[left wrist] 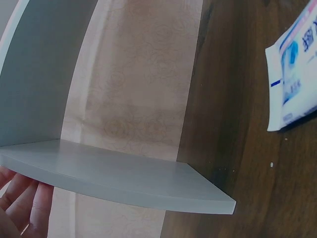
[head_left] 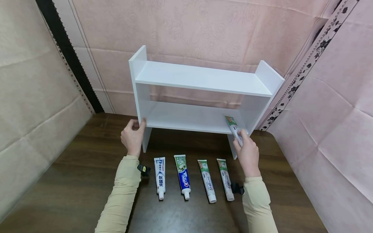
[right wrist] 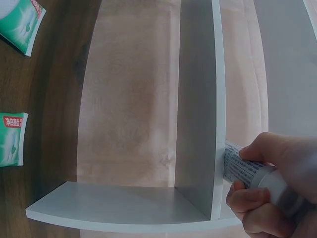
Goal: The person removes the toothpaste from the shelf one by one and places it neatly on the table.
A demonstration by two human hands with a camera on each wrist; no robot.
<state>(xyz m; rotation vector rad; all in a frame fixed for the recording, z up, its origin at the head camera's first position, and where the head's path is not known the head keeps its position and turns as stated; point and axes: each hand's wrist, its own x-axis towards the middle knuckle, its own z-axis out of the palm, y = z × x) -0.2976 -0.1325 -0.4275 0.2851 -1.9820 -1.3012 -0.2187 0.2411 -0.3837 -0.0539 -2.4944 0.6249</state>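
Note:
A white two-tier shelf (head_left: 192, 116) stands on the table. My left hand (head_left: 133, 137) holds its left side panel near the lower board, with fingers (left wrist: 38, 208) against the outer face. My right hand (head_left: 247, 153) grips a green-and-white toothpaste tube (head_left: 232, 127) by its cap end. The tube's flat green end reaches over the right part of the lower board; in the right wrist view, the board's edge hides much of the tube (right wrist: 242, 166). Whether it touches the board, I cannot tell.
Several toothpaste tubes lie in a row before the shelf: a white-and-blue one (head_left: 160, 178), a green-and-blue one (head_left: 183, 176) and two green-and-white ones, one left (head_left: 207, 181) and one right (head_left: 225, 179). Pink patterned cloth (head_left: 189, 29) hangs behind the dark wooden table (head_left: 78, 171).

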